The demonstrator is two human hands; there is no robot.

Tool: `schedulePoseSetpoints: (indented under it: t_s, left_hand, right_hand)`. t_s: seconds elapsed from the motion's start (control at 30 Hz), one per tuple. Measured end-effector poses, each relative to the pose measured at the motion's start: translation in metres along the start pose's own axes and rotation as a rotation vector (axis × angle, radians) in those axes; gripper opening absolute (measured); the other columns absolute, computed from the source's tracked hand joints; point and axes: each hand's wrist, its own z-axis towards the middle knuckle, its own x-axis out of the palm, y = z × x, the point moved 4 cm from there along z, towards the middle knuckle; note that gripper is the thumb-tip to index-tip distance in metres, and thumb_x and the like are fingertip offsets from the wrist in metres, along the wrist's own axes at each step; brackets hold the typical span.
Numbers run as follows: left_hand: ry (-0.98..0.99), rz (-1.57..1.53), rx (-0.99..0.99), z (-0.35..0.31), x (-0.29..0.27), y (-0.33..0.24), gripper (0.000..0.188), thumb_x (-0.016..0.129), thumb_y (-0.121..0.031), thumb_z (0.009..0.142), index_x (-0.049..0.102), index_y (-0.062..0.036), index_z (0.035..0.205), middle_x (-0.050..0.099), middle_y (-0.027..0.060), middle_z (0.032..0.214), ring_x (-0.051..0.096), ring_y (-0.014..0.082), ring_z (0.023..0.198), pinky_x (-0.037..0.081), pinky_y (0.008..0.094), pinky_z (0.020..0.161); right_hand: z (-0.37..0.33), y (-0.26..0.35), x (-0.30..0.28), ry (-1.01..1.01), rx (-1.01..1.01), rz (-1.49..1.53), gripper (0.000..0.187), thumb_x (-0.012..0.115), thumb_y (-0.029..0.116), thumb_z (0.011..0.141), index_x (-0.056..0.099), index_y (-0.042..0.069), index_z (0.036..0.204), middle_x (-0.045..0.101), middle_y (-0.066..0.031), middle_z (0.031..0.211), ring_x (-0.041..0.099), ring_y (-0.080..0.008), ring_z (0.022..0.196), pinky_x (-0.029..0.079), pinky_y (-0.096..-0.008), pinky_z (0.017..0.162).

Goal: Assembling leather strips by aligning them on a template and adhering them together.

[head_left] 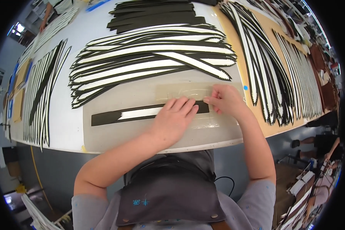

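The left hand [175, 117] lies flat, palm down with fingers spread and extended, pressing on a long black strip [110, 117] that carries a tapered white inlay along its middle. The strip runs out leftward from under this hand across a grey work mat [115, 136], its free end square-cut. Just to the right, the right hand [227, 100] curls its fingertips in a pinch at the strip's other end, beside a sheet of clear film [186, 91] lying just beyond both hands. Farther beyond the hands sits a fanned heap of similar black-and-white strips [149, 57], and more rows [280, 69] lie to the right of the right hand.
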Motion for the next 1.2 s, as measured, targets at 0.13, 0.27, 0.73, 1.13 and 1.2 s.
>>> schedulePoseSetpoints:
  t_s: [0.13, 0.27, 0.73, 1.13, 1.2]
  left_hand:
    - [0.015, 0.075, -0.054, -0.005, 0.005, -0.009, 0.050, 0.059, -0.009, 0.083, 0.059, 0.0010, 0.133, 0.058, 0.0124, 0.137, 0.050, 0.0279, 0.131, 0.038, 0.0423, 0.113]
    - [0.031, 0.169, -0.078, -0.008, 0.007, -0.015, 0.049, 0.061, -0.016, 0.088, 0.059, -0.0010, 0.135, 0.057, 0.0105, 0.140, 0.047, 0.0254, 0.135, 0.034, 0.0433, 0.116]
    - [0.028, 0.101, -0.136, -0.008, 0.004, -0.015, 0.051, 0.062, -0.032, 0.097, 0.059, 0.0017, 0.134, 0.058, 0.0128, 0.138, 0.048, 0.0247, 0.133, 0.029, 0.0434, 0.119]
    - [0.020, 0.022, -0.156, -0.015, 0.007, -0.010, 0.054, 0.067, -0.026, 0.093, 0.055, -0.0032, 0.140, 0.054, 0.0113, 0.145, 0.048, 0.0268, 0.136, 0.035, 0.0424, 0.115]
    - [0.021, 0.007, -0.159, -0.017, 0.005, -0.008, 0.053, 0.067, -0.026, 0.093, 0.055, -0.0035, 0.140, 0.054, 0.0111, 0.146, 0.048, 0.0264, 0.137, 0.035, 0.0421, 0.115]
  right_hand:
    - [0.001, 0.003, 0.002, -0.006, 0.011, 0.077, 0.036, 0.079, 0.022, 0.091, 0.055, 0.005, 0.070, 0.061, -0.0030, 0.058, 0.060, -0.0106, 0.049, 0.045, -0.0265, 0.046]
    - [-0.001, 0.005, 0.002, -0.010, 0.020, 0.081, 0.033, 0.078, 0.020, 0.091, 0.057, 0.005, 0.072, 0.061, -0.0025, 0.058, 0.058, -0.0098, 0.049, 0.045, -0.0263, 0.046]
    - [-0.009, 0.008, -0.002, -0.016, -0.111, -0.059, 0.041, 0.093, 0.022, 0.070, 0.062, 0.005, 0.090, 0.060, -0.0016, 0.068, 0.056, -0.0121, 0.061, 0.043, -0.0307, 0.055]
    - [-0.003, 0.014, 0.001, 0.025, -0.182, -0.286, 0.046, 0.089, 0.034, 0.072, 0.059, 0.008, 0.095, 0.065, -0.0088, 0.075, 0.065, -0.0276, 0.074, 0.047, -0.0397, 0.066]
    - [-0.003, 0.012, 0.002, 0.029, -0.195, -0.281, 0.045, 0.089, 0.033, 0.073, 0.058, 0.008, 0.096, 0.065, -0.0087, 0.074, 0.064, -0.0273, 0.073, 0.046, -0.0395, 0.066]
